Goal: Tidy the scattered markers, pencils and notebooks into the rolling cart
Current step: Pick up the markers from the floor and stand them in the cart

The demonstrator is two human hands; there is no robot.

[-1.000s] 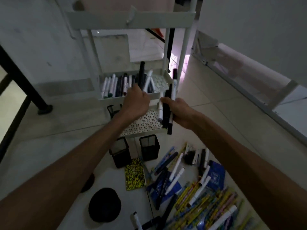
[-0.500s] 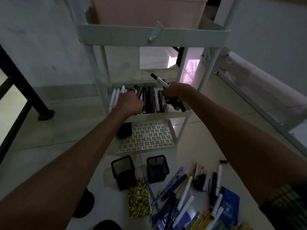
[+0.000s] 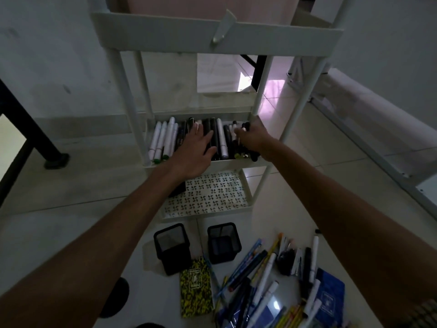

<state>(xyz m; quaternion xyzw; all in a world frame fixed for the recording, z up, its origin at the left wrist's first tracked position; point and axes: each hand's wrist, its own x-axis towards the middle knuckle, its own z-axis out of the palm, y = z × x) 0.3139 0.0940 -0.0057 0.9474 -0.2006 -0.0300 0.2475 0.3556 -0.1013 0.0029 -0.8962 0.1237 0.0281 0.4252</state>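
My left hand (image 3: 195, 150) lies flat with straight fingers pressing on the row of markers (image 3: 189, 140) in the middle tray (image 3: 236, 163) of the rolling cart (image 3: 217, 39), while my right hand (image 3: 251, 138) curls round a few dark markers at the tray's right end — whether I have let them go I cannot tell. So one tray is well filled, I judge, yet most is left: the bottom tray (image 3: 247, 197) looks nearly bare, and on the floor (image 3: 71, 221) before the cart lie a heap of pencils and markers (image 3: 267, 280), a yellow notebook (image 3: 196, 293), a blue notebook (image 3: 329, 297) and two black mesh cups (image 3: 172, 247).
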